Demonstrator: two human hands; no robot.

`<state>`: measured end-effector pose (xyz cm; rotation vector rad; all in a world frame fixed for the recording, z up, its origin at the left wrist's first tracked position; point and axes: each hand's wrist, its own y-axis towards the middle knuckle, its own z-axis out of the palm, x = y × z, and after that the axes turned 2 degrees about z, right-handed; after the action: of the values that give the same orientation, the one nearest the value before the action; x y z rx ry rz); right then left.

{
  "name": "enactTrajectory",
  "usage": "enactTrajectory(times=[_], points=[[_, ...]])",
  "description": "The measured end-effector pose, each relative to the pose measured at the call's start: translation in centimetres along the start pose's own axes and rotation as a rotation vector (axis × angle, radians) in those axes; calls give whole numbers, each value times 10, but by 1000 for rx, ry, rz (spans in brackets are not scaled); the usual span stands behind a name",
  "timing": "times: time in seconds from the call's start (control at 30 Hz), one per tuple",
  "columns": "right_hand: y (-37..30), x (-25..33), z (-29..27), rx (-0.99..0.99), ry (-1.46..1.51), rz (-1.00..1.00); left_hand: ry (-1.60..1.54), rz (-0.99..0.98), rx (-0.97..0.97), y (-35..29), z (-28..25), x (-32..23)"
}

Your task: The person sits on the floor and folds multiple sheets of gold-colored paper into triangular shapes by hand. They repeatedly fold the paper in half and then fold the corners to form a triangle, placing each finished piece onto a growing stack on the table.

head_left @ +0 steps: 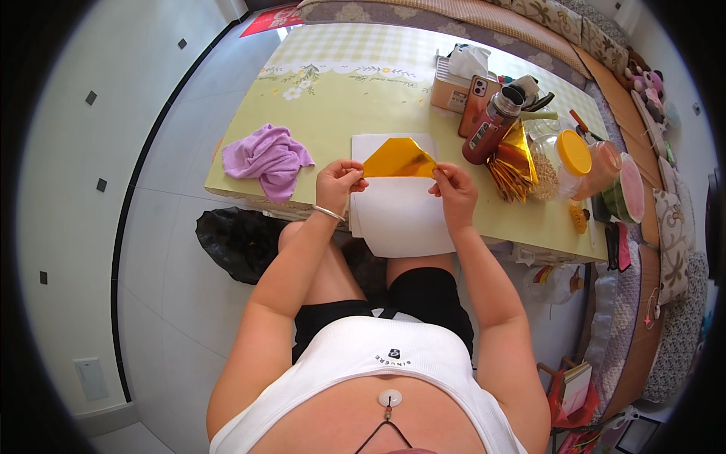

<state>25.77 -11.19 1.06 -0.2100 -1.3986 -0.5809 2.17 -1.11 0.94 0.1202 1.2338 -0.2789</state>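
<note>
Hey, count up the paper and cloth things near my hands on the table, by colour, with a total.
Gold folded paper, pinched by left hand and right hand: 1
White paper sheet: 1
Purple cloth: 1
Gold foil sheet stack: 1
Total: 4

The desk [333, 98] wears a pale green checked cloth. A purple rag [268, 157] lies by its left edge, white paper [397, 212] overhangs the near edge, and jars [571, 163] crowd the right side.
</note>
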Motion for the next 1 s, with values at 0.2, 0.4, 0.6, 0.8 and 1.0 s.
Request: enactTrajectory(times=[0.2,0.4,0.6,0.8,1.0], points=[[-11,9,-2,33,-9,58,30,-20,-43,-3,-6,0],[-18,19,1,-3,96,173,25,60,3,-13,-6,-1],[-18,13,-15,76,26,272,123,21,51,-18,-19,7],[-20,6,-17,80,-61,97,183,221,0,-20,-14,12],[-23,22,-15,74,-350,21,279,185,-35,-34,-10,-1]])
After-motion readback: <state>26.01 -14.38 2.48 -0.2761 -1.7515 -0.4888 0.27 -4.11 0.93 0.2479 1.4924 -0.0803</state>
